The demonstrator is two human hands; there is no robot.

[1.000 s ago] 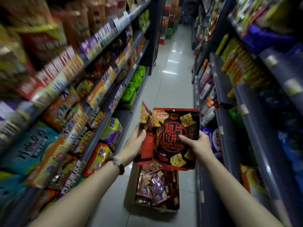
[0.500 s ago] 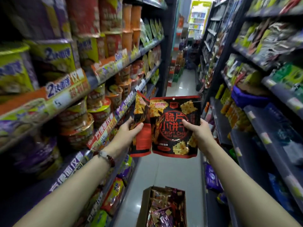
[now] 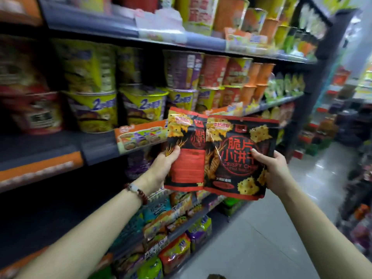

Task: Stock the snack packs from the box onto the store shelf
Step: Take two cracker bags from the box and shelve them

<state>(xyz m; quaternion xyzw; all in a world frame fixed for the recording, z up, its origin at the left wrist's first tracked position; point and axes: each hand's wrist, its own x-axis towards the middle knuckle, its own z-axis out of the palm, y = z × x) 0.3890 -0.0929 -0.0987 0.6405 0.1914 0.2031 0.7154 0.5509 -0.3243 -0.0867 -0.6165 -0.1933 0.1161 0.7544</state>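
I hold two black and red snack packs with cracker pictures side by side at chest height, in front of the left store shelf point(image 3: 96, 147). My left hand point(image 3: 164, 165) grips the left snack pack point(image 3: 186, 158) by its left edge, thumb on the front. My right hand point(image 3: 274, 170) grips the right snack pack point(image 3: 237, 158) at its right edge; that pack overlaps the left one. Only a sliver of the box point(image 3: 216, 276) shows at the bottom edge of the view.
The shelf ahead carries rows of cup noodles point(image 3: 94, 111) above and bagged snacks point(image 3: 175, 252) below. A dark shelf level point(image 3: 40, 208) lies left of my left forearm. The aisle floor point(image 3: 271, 228) runs off to the right, with another rack point(image 3: 358, 178) at the far right.
My view has swung up and left from the aisle towards the noodle shelf. Both hands rose with the packs, and the box has dropped almost out of sight below.
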